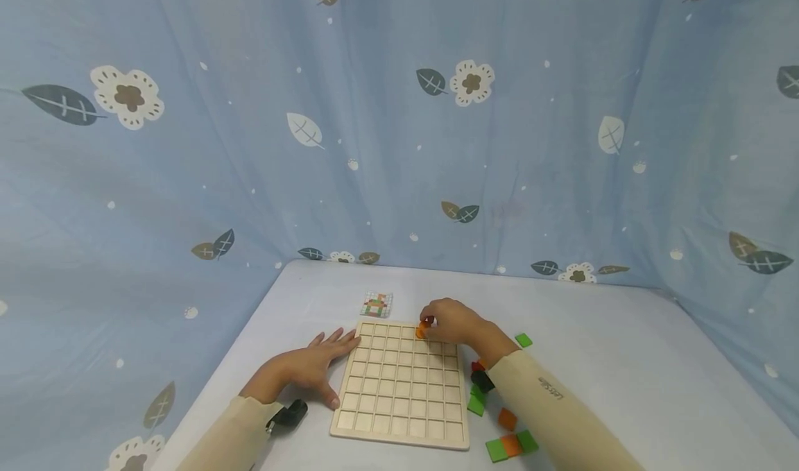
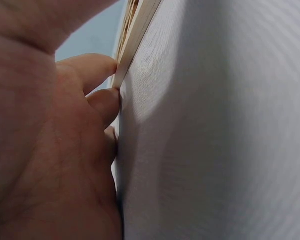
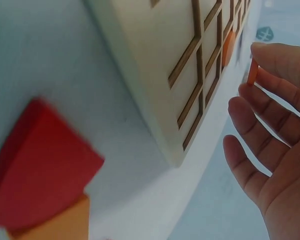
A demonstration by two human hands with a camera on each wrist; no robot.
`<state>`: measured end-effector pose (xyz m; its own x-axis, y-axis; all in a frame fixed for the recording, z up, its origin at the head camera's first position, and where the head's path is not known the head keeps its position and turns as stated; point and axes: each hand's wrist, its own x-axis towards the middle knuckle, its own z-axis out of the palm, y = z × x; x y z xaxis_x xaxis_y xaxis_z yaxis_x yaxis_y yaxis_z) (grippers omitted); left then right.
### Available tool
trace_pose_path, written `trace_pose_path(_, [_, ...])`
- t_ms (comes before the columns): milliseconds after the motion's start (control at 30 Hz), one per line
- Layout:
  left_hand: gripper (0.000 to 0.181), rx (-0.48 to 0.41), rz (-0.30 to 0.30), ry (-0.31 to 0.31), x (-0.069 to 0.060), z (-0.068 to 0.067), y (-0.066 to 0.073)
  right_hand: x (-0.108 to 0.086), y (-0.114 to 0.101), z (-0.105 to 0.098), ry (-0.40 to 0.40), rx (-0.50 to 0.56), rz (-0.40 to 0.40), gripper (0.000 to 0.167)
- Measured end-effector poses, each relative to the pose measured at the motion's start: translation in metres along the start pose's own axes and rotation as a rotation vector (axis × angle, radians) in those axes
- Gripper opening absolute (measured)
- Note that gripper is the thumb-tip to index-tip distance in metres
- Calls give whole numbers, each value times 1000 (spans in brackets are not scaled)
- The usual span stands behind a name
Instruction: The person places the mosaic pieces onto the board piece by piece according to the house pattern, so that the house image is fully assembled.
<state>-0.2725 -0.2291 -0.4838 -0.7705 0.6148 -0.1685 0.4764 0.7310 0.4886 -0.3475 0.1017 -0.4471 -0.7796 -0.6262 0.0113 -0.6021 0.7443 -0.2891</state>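
Note:
A wooden grid board [image 1: 399, 390] lies in front of the person. The left hand [image 1: 308, 368] rests at its left edge with fingers spread; in the left wrist view the fingertips of the left hand [image 2: 82, 110] touch the board's side [image 2: 135, 42]. Over the board's far edge, the right hand [image 1: 458, 322] pinches a small orange piece between thumb and finger. The right wrist view shows this piece [image 3: 253, 71] on edge in the right hand [image 3: 277, 117], its other fingers loosely bent. Another orange piece [image 3: 229, 48] sits in a cell of the board [image 3: 165, 65].
Beyond the board's far left corner lies a small pattern card [image 1: 376, 304]. To the right are green tiles [image 1: 496, 450], orange tiles [image 1: 508, 419] and a red piece [image 3: 45, 165], partly around the right sleeve. One green tile [image 1: 523, 340] lies farther back. A patterned blue curtain [image 1: 399, 145] hangs behind.

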Motion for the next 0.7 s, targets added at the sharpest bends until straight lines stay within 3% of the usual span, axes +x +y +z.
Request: trace_pose_path(700, [126,7,-19,2,0,0,1,15,-15,13,8,19,-46,19])
